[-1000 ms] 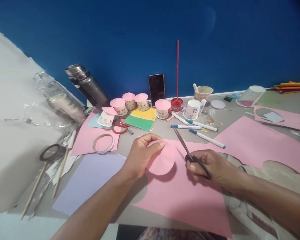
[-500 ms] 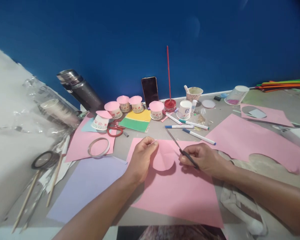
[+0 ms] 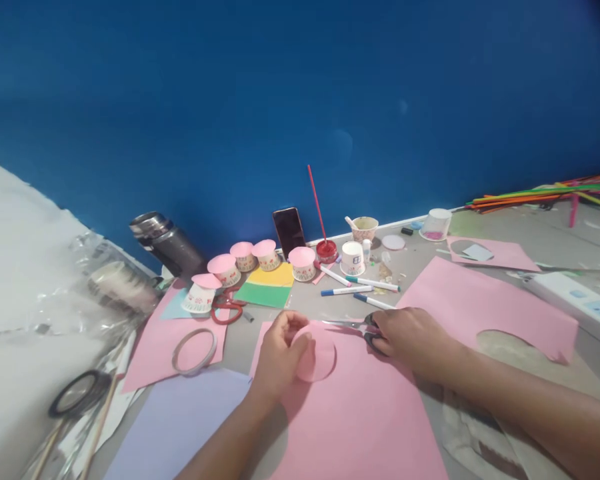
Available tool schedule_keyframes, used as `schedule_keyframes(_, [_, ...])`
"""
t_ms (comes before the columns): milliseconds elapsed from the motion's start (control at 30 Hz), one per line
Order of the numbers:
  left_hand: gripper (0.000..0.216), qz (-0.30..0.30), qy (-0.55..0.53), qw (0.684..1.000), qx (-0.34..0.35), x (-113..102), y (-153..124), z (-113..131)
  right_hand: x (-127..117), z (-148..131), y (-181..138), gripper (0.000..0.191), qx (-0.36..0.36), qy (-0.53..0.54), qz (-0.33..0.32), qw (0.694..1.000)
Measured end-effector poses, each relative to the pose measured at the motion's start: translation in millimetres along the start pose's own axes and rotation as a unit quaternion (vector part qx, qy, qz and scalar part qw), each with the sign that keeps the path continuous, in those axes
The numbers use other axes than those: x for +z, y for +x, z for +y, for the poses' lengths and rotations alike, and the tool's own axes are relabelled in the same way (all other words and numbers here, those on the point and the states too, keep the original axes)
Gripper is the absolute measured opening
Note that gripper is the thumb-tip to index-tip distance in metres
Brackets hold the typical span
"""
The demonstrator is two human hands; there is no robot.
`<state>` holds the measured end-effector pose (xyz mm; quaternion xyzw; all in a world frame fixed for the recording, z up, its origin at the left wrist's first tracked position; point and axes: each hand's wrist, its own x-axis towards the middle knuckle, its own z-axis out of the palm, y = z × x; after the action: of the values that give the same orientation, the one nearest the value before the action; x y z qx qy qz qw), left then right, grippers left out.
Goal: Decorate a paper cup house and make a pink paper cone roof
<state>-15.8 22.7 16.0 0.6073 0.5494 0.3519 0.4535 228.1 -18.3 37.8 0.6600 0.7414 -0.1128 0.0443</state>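
Between the thumb and fingers of my left hand [image 3: 280,353] is a round pink paper disc [image 3: 317,357], held by its left edge just above the table. My right hand [image 3: 413,337] grips a pair of black-handled scissors [image 3: 373,333]. Their blades point left, close to the far edge of the disc; whether they touch the paper I cannot tell. Under both hands lies a large pink sheet [image 3: 360,413]. Beyond them stand several upturned paper cups with pink round tops, one of them a drawn-on cup [image 3: 303,265]. A white cup with a drawn window [image 3: 353,259] has no top.
Several markers [image 3: 347,291] lie past my hands. Red scissors [image 3: 227,312], a tape roll [image 3: 194,351] and a lilac sheet [image 3: 180,420] are on the left. A dark flask [image 3: 170,247] and a phone [image 3: 289,230] lean at the back. Cut pink paper [image 3: 440,293] and a power strip [image 3: 575,300] lie right.
The view has tilted up, so the table sits lower in the frame. My right hand has turned, swinging the scissors to lie nearly level near the disc's far edge. The disc stays in my left hand.
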Motion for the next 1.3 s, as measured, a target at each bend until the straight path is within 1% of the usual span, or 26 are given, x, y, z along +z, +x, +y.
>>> schedule_keyframes(67, [0.035,0.051,0.037,0.998,0.007,-7.4,-0.7,10.4,0.7,-0.9,-1.1,0.020,-0.004,0.006,0.006,1.000])
schedule_keyframes(100, [0.037,0.063,0.052,0.997,0.001,-12.7,0.6,17.3,2.1,-1.4,-1.5,0.021,-0.008,0.015,0.015,1.000])
schedule_keyframes(167, [0.038,0.046,0.081,0.996,0.004,-24.8,9.8,34.1,5.6,-2.1,-1.7,0.024,-0.030,0.036,0.028,0.999])
schedule_keyframes(233, [0.036,0.017,0.093,0.994,0.053,-34.7,31.6,54.2,8.8,-2.1,-1.2,0.025,-0.043,0.050,0.020,0.998])
schedule_keyframes(267, [0.039,0.011,0.105,0.992,0.071,-37.4,47.6,64.7,10.0,-1.8,-0.8,0.025,-0.045,0.053,0.013,0.997])
schedule_keyframes(300, [0.044,0.021,0.128,0.989,0.073,-38.0,66.6,74.8,11.0,-1.3,-0.2,0.025,-0.046,0.054,0.007,0.997])
schedule_keyframes(367, [0.065,0.100,0.189,0.976,0.049,-32.6,109.8,91.5,12.1,0.3,1.2,0.025,-0.045,0.055,0.004,0.998])
schedule_keyframes(467, [0.094,0.173,0.227,0.958,0.038,-12.7,170.2,103.3,11.6,2.9,3.7,0.024,-0.035,0.075,0.006,0.997])
schedule_keyframes(533, [0.109,0.204,0.248,0.947,0.023,2.5,197.0,103.1,9.0,4.3,4.7,0.021,-0.025,0.120,-0.006,0.992])
schedule_keyframes(600, [0.120,0.220,0.266,0.938,0.015,15.1,212.0,100.1,5.3,5.3,5.1,0.019,-0.016,0.169,-0.022,0.985])
schedule_keyframes(633, [0.124,0.225,0.273,0.935,0.013,19.8,216.2,98.7,3.6,5.6,5.2,0.019,-0.013,0.184,-0.027,0.983])
schedule_keyframes(700, [0.125,0.240,0.281,0.929,0.007,26.0,221.8,97.8,2.1,6.2,5.4,0.019,-0.008,0.194,-0.030,0.981])
schedule_keyframes(933, [0.112,0.304,0.288,0.908,0.010,30.7,242.2,107.3,13.1,7.9,7.9,0.016,-0.016,0.198,-0.006,0.980])
schedule_keyframes(1033, [0.106,0.315,0.285,0.905,0.033,32.8,246.2,106.0,13.4,8.0,6.4,0.014,-0.017,0.205,-0.003,0.979])
schedule_keyframes(1167, [0.101,0.329,0.270,0.902,0.068,34.5,243.7,102.2,12.9,9.3,5.0,0.014,-0.029,0.209,-0.001,0.977])
schedule_keyframes(1233, [0.098,0.339,0.260,0.900,0.089,30.6,240.5,104.9,13.4,10.1,5.1,0.016,-0.031,0.209,0.000,0.977])
schedule_keyframes(1300, [0.096,0.351,0.251,0.895,0.116,20.6,236.0,113.9,13.0,10.4,4.8,0.017,-0.029,0.218,-0.003,0.976])
